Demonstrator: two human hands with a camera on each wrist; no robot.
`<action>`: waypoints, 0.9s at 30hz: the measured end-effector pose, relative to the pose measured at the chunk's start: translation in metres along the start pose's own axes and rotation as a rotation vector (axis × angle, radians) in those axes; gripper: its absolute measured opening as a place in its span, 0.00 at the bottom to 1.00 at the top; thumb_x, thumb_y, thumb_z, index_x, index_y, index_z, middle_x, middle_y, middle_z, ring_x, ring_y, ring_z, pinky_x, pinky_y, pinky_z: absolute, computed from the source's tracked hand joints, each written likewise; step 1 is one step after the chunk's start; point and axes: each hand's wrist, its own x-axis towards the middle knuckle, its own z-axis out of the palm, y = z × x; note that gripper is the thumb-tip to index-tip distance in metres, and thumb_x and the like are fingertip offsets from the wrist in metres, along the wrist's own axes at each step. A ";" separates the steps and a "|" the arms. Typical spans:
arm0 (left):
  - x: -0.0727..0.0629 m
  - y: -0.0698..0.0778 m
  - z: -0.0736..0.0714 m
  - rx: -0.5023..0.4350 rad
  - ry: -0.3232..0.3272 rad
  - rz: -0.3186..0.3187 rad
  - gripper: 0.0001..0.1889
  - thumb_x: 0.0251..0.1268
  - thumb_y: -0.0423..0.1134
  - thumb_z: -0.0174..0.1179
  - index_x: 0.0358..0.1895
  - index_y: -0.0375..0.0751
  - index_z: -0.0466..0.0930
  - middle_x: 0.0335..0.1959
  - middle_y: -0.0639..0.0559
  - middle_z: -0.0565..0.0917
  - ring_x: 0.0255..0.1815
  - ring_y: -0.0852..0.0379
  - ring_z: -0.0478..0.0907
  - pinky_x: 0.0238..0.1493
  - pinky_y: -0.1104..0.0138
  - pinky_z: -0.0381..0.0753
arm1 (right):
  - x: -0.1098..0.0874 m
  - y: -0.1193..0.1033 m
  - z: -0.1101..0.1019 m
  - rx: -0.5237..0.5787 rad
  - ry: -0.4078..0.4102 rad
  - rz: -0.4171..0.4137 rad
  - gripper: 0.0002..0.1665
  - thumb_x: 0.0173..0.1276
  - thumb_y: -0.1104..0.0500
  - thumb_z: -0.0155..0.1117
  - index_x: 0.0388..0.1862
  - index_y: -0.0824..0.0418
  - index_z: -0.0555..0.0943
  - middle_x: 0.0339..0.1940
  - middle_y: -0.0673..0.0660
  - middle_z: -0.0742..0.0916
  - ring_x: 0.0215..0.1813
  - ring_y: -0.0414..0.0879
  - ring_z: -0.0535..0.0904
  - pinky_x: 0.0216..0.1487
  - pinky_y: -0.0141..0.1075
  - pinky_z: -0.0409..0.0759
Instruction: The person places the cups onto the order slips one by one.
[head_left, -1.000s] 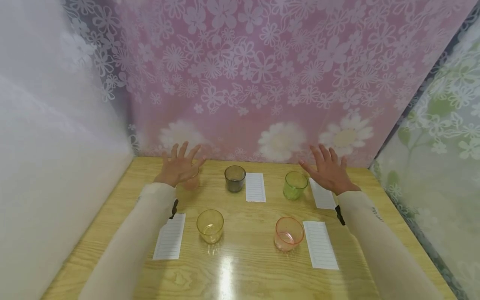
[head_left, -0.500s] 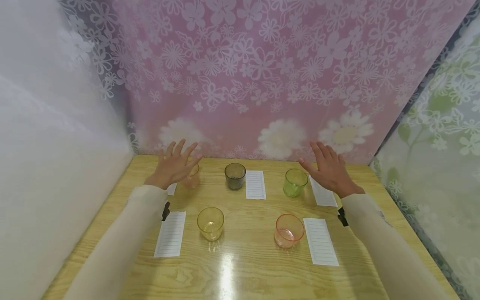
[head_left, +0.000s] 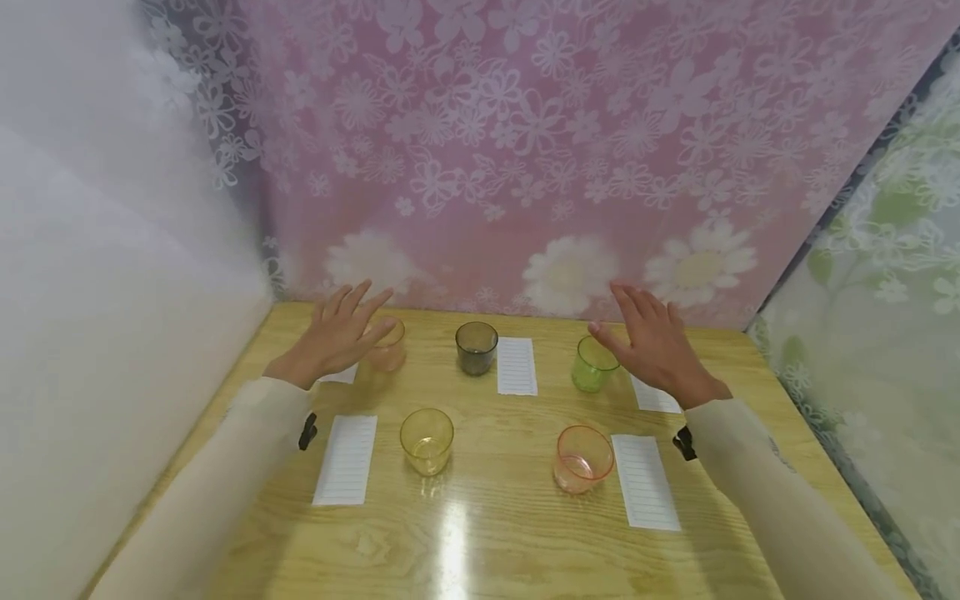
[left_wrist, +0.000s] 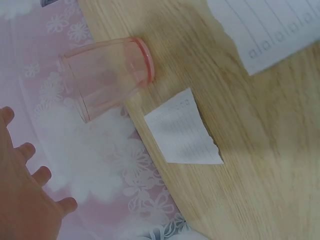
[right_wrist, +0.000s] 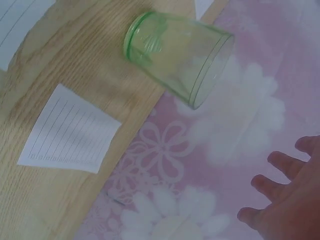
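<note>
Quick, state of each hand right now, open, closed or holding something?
Left hand: open, holding nothing.
Right hand: open, holding nothing.

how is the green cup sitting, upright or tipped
Upright: in the head view, the green cup stands on the table, its rim facing up.

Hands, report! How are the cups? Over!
Left hand empty, near far pink cup. Right hand empty, near green cup. Both cups upright. Paper slips beside them, likely not blocking.
</note>
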 end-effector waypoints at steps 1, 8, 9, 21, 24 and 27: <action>-0.002 -0.001 0.000 -0.004 0.001 0.009 0.38 0.88 0.68 0.37 0.92 0.59 0.47 0.93 0.40 0.41 0.92 0.30 0.35 0.83 0.24 0.36 | -0.001 -0.002 0.001 0.002 -0.002 -0.006 0.53 0.85 0.30 0.51 0.94 0.55 0.48 0.90 0.67 0.60 0.89 0.71 0.52 0.82 0.80 0.41; -0.020 -0.008 0.004 -0.018 0.006 0.059 0.36 0.91 0.62 0.41 0.91 0.54 0.49 0.92 0.38 0.43 0.91 0.28 0.39 0.84 0.26 0.40 | -0.008 -0.017 0.009 0.040 -0.019 -0.048 0.54 0.84 0.32 0.55 0.94 0.54 0.46 0.90 0.68 0.60 0.89 0.72 0.54 0.84 0.75 0.48; -0.022 -0.009 0.006 -0.016 0.001 0.062 0.36 0.91 0.61 0.41 0.91 0.55 0.49 0.93 0.39 0.42 0.91 0.28 0.39 0.84 0.26 0.41 | -0.009 -0.019 0.010 0.048 -0.022 -0.053 0.54 0.84 0.32 0.55 0.94 0.54 0.45 0.90 0.68 0.60 0.89 0.71 0.54 0.85 0.74 0.49; -0.038 -0.014 0.009 -0.019 0.003 0.066 0.36 0.91 0.62 0.42 0.92 0.60 0.45 0.93 0.42 0.42 0.91 0.29 0.43 0.81 0.23 0.48 | -0.010 -0.055 0.016 0.070 -0.028 -0.127 0.54 0.84 0.33 0.57 0.94 0.53 0.46 0.92 0.63 0.59 0.91 0.66 0.53 0.87 0.69 0.53; -0.043 -0.017 0.010 -0.030 0.001 0.059 0.36 0.91 0.62 0.41 0.92 0.60 0.45 0.93 0.41 0.41 0.90 0.27 0.43 0.79 0.21 0.49 | -0.011 -0.066 0.016 0.087 -0.045 -0.136 0.54 0.84 0.33 0.57 0.94 0.51 0.45 0.92 0.62 0.60 0.91 0.66 0.53 0.87 0.69 0.53; -0.047 -0.019 0.011 -0.037 0.005 0.052 0.35 0.91 0.61 0.42 0.92 0.59 0.47 0.93 0.40 0.42 0.90 0.26 0.43 0.78 0.19 0.51 | -0.013 -0.077 0.018 0.106 -0.046 -0.147 0.55 0.83 0.33 0.59 0.94 0.51 0.45 0.92 0.61 0.60 0.91 0.65 0.54 0.86 0.69 0.55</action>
